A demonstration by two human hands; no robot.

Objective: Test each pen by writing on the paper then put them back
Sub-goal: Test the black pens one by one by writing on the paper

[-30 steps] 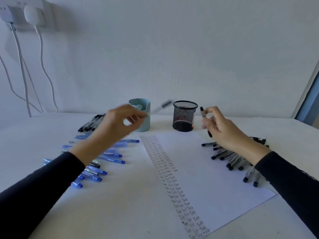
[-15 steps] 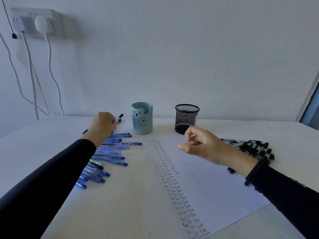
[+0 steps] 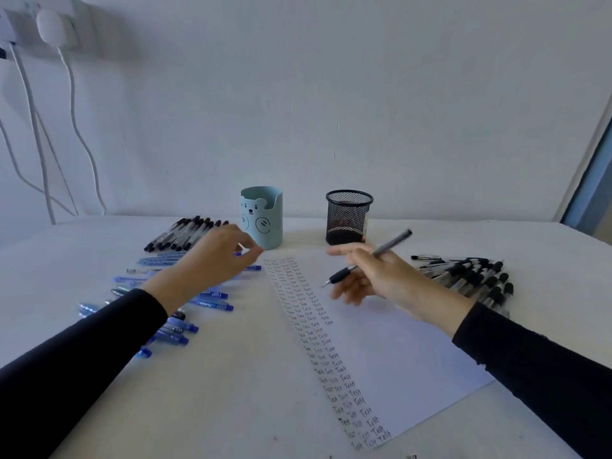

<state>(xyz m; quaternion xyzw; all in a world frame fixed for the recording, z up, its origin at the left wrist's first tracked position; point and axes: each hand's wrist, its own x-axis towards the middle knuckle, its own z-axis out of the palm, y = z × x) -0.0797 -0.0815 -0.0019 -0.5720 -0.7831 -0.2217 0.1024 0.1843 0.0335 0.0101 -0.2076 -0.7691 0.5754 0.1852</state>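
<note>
Right-hand grip first: the right hand (image 3: pixel 384 276) is clamped on a grey pen (image 3: pixel 394 241), fingers curled round its barrel, dark tip slanting down towards the paper (image 3: pixel 381 342). Half a second ago that hand was a bare fist over the sheet, so a fresh pen is now up and, I'd say, ready for its test beside the columns of "Test".

The left hand (image 3: pixel 212 260) has come away from the black pens (image 3: pixel 185 233) at the back and floats over the blue pens (image 3: pixel 212 304), fingers loosely curled, no pen that I can see in it. My guess is the last pen is already set down.

Motion blur smears the pen tip, so whether it touches the paper I cannot tell. The left forearm covers part of the blue row, and the right wrist hides the near edge of the black pile (image 3: pixel 470 276). Nothing shows inside the bear cup (image 3: pixel 261 217), and the mesh cup (image 3: pixel 347 217) is only dark at its bottom.
</note>
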